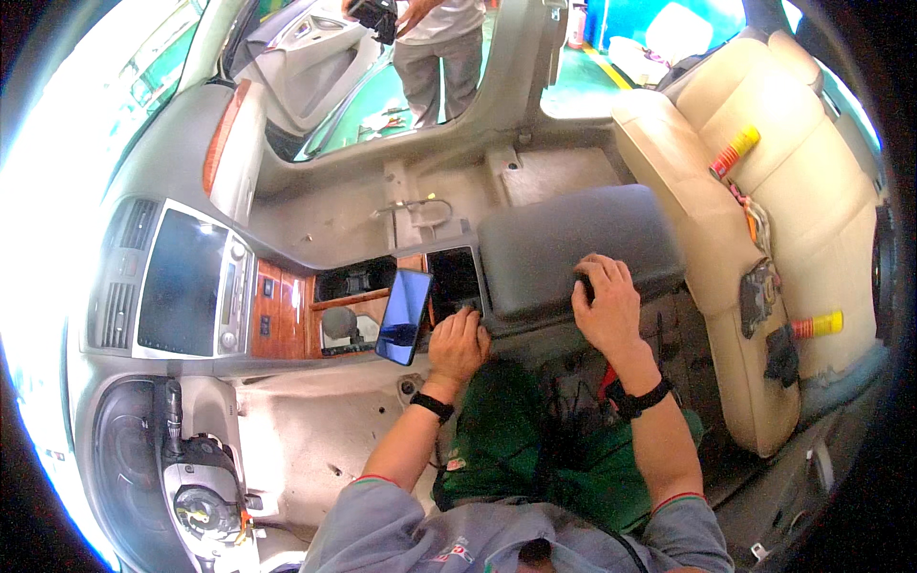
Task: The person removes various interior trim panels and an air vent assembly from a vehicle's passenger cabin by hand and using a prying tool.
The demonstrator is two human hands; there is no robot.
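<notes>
My left hand [458, 345] rests at the near edge of the centre console [287, 310], its fingers curled together beside the dark open compartment [455, 277]; what they hold, if anything, is hidden. Over the near side of the grey padded armrest [573, 250], my right hand [608, 304] has its fingers bent around a small dark thing that I cannot make out. A phone [404, 317] with a dark blue screen lies aslant on the console, left of my left hand. Farther left, the round gear knob [339, 323] stands in its opening beside the wood-look trim.
A large screen [183, 282] fills the dashboard at left, above a steering column [202, 506] without its wheel. On the beige seat [764, 105] at right lie two yellow-and-red cans [735, 153] and a black glove [781, 355]. Beyond the far door opening stands another person [441, 57] holding a black part.
</notes>
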